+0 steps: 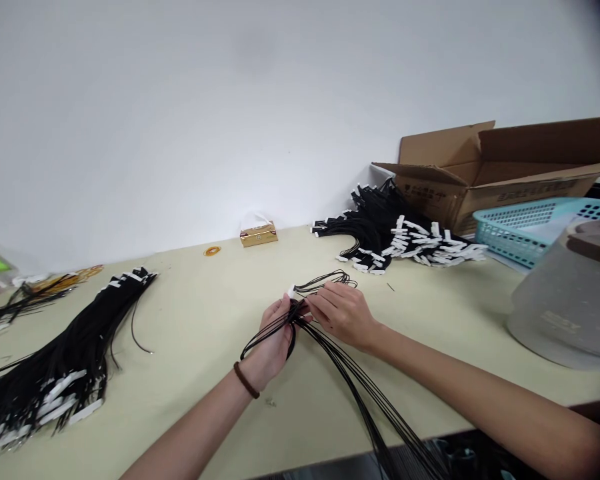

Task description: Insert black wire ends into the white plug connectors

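Above the middle of the table, my left hand (273, 340) is closed around a bundle of thin black cables (347, 363). A small white connector (291, 291) pokes up by its fingertips. My right hand (343, 310) is pinched on the same bundle just to the right, its fingertips partly hidden by the strands. Some strands loop back over my left wrist, others loop out behind my right fingers. The long ends hang down past the table's front edge. A brown band (246, 380) circles my left wrist.
At left lies a large pile of black cables (87, 333) with white connectors; another pile (380, 227) lies back right. Beyond stand an open cardboard box (460, 200), a turquoise basket (505, 233) and a grey bin (570, 300). A tissue box (259, 235) and rubber bands (212, 251) sit near the wall.
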A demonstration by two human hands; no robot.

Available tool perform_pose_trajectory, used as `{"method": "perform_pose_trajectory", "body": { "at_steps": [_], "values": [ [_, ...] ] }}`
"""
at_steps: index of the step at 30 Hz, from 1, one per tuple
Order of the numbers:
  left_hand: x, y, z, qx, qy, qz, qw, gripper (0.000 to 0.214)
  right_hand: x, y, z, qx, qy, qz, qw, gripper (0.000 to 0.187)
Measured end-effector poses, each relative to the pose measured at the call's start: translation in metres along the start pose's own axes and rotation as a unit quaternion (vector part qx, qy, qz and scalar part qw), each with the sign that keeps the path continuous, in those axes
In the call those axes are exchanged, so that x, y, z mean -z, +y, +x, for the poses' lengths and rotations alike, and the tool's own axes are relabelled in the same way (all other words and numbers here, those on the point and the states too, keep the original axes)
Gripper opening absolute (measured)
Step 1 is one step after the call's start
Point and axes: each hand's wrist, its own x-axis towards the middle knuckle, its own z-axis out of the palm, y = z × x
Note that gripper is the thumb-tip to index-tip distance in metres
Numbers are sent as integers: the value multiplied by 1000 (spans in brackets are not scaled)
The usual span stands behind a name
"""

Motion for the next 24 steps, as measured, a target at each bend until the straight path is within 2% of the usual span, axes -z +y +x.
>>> {"method": "perform_pose_trajectory", "body": {
  "at_steps": [24],
  "values": [
    [0, -1, -1, -9, -19, 10, 1000, 24, 0, -1, -2, -3, 2, 7, 1000, 15]
  ]
}}
